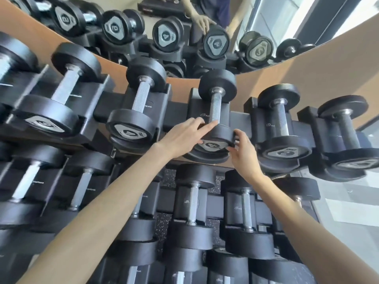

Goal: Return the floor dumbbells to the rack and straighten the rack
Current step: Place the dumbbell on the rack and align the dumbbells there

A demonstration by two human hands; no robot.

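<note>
A small black dumbbell (216, 103) with a knurled steel handle lies in a cradle on the top tier of the black rack (178, 111), its near head bearing a grey plate. My left hand (184, 136) rests on the left side of that near head, index finger stretched toward the handle. My right hand (244, 150) holds the head's right edge with curled fingers and thumb. Both hands touch the same dumbbell head.
Larger dumbbells (136, 111) fill the cradles to the left, smaller ones (281, 128) to the right. A lower tier (192, 206) holds several more. A mirror (164, 27) behind the rack reflects it all. Speckled floor shows between the tiers.
</note>
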